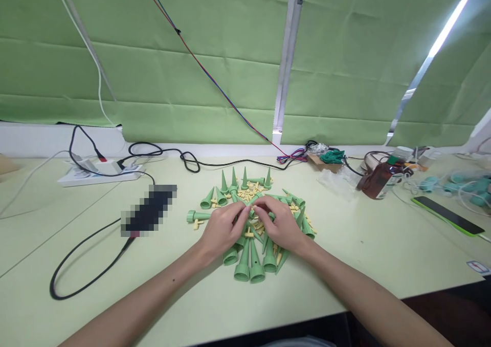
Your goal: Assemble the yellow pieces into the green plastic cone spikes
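My left hand [224, 226] and my right hand [283, 223] meet above a pile of green plastic spikes and small yellow valve pieces. Both hands are closed in a pinch, fingertips nearly touching. A green plastic spike [254, 198] shows at the right fingertips; the fingers cover part of it. Whatever the left thumb and forefinger pinch is too small and hidden to name. Hollow spikes [242, 267] lie below the hands, pointing inward, and several others stand upright [233, 179] behind them. Yellow valve pieces [251, 191] are heaped among the spikes.
Left of the pile lies a blurred dark device [150, 211] with a black cable [53, 280]. A power strip [102, 170] sits at the back left. To the right are a brown bottle [379, 180], a clear plastic bag [337, 183] and a green-edged phone [448, 215].
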`<state>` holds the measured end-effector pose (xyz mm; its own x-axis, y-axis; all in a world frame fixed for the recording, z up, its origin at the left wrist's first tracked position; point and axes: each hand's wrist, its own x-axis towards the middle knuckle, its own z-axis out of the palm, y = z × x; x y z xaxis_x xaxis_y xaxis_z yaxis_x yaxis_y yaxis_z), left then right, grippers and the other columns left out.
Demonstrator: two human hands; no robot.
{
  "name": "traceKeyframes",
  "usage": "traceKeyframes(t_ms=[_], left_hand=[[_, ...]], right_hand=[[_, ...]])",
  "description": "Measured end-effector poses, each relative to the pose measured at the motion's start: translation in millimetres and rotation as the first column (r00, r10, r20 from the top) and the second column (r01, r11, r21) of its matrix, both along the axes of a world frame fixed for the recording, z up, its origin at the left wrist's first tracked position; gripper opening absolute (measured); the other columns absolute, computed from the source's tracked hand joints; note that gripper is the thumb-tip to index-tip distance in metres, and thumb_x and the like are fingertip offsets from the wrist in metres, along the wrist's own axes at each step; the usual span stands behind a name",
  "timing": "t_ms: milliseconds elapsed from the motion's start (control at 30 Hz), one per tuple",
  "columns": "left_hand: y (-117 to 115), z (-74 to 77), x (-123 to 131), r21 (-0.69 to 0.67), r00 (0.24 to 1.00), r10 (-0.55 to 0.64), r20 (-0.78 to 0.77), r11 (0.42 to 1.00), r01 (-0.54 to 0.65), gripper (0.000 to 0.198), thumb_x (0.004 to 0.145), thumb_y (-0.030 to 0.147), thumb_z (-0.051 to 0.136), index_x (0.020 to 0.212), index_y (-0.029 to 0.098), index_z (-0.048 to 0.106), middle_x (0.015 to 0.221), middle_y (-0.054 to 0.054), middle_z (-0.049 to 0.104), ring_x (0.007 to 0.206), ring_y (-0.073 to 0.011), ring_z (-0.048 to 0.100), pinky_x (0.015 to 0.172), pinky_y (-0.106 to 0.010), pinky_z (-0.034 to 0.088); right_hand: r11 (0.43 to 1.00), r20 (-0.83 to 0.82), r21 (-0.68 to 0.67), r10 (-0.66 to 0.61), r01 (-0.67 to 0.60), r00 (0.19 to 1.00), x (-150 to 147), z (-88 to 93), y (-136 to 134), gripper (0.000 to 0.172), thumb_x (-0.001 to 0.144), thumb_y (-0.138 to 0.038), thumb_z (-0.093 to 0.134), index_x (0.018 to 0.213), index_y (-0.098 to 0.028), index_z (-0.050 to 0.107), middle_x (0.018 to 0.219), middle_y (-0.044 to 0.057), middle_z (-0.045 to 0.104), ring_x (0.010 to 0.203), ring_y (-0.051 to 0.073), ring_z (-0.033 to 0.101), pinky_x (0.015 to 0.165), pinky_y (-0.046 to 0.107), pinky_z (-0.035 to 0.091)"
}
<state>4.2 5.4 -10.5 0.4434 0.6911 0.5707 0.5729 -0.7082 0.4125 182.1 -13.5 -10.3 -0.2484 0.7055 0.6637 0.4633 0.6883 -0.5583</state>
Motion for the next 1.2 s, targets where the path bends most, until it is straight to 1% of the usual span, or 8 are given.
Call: traceKeyframes(t_ms=[167,300,433,567,700,800,1033,1200], left_hand=[[1.7,-1.2,-0.4,0.014,0.999,0.027,-0.018,1.0,-0.027,0.035,0.099,0.03,0.04,0.067,0.018,0.045,0.058,0.003,0.049,0.051,-0.0102,0.041,0.053,-0.025,0.029],[2.5,-0.4,-0.7,-0.015,0.998,0.045,-0.054,0.999,-0.046,0.035,0.099,0.032,0.04,0.068,0.018,0.046,0.057,0.003,0.049,0.049,-0.0104,0.041,0.052,-0.025,0.028],[2.1,0.7,-1.5,-0.079,0.995,0.02,-0.097,0.996,-0.028,0.025,0.095,0.032,0.045,0.076,0.019,0.053,0.056,0.004,0.052,0.05,-0.0111,0.047,0.053,-0.023,0.031],[1.1,1.1,-1.4,-0.141,0.98,0.02,-0.199,0.989,-0.049,0.013,0.091,0.029,0.048,0.088,0.02,0.056,0.054,0.005,0.054,0.051,-0.0131,0.051,0.054,-0.024,0.032],[0.7,1.9,-0.4,-0.155,0.956,0.009,-0.294,0.986,-0.057,0.011,0.088,0.026,0.046,0.092,0.021,0.055,0.053,0.005,0.054,0.052,-0.0152,0.052,0.052,-0.026,0.028],[0.7,2.6,-0.4,-0.153,0.944,0.008,-0.329,0.986,-0.062,0.013,0.088,0.026,0.045,0.094,0.021,0.055,0.054,0.004,0.054,0.052,-0.016,0.052,0.052,-0.027,0.026],[1.8,1.8,-1.3,-0.184,0.943,0.006,-0.332,0.98,-0.071,0.022,0.088,0.027,0.046,0.108,0.023,0.053,0.058,0.003,0.057,0.056,-0.0181,0.056,0.052,-0.027,0.026],[1.7,-0.3,-0.6,-0.204,0.957,0.004,-0.289,0.977,-0.066,0.019,0.088,0.027,0.046,0.106,0.024,0.054,0.058,0.004,0.057,0.056,-0.0179,0.055,0.052,-0.027,0.026]], right_hand=[[1.0,-0.016,0.012,-0.009,0.01,1.0,-0.4,-0.7,-0.3,0.014,0.097,-0.019,0.045,0.095,-0.019,0.058,0.085,0.004,0.063,0.074,0.016,0.056,0.069,0.027,0.046],[0.999,-0.053,0.019,-0.025,0.026,0.998,0.1,-2.7,0.4,0.012,0.096,-0.02,0.046,0.095,-0.019,0.058,0.087,0.005,0.063,0.074,0.016,0.057,0.07,0.028,0.047],[0.998,-0.067,0.031,-0.052,0.054,0.996,0.7,-2.5,1.2,0.012,0.096,-0.02,0.047,0.092,-0.019,0.058,0.086,0.005,0.063,0.073,0.016,0.056,0.068,0.029,0.046],[0.998,-0.079,0.028,-0.054,0.057,0.995,0.3,-1.7,0.0,0.012,0.096,-0.018,0.047,0.092,-0.019,0.058,0.085,0.004,0.062,0.074,0.016,0.056,0.068,0.029,0.045],[0.998,-0.072,0.023,-0.06,0.062,0.996,-0.5,-1.6,-1.6,0.012,0.096,-0.019,0.047,0.091,-0.019,0.058,0.084,0.004,0.061,0.07,0.015,0.054,0.067,0.028,0.045],[0.997,-0.071,0.022,-0.067,0.069,0.995,-0.8,-1.5,-1.5,0.012,0.096,-0.02,0.047,0.091,-0.019,0.058,0.083,0.004,0.061,0.068,0.015,0.054,0.065,0.028,0.045],[0.998,-0.079,0.011,-0.06,0.061,0.995,-0.8,-0.8,-1.3,0.012,0.096,-0.02,0.047,0.093,-0.019,0.058,0.085,0.004,0.062,0.07,0.015,0.055,0.065,0.028,0.045],[0.998,-0.075,0.007,-0.063,0.063,0.995,-1.3,-0.7,-2.5,0.012,0.096,-0.021,0.047,0.094,-0.019,0.059,0.086,0.005,0.063,0.07,0.016,0.056,0.065,0.028,0.046]])
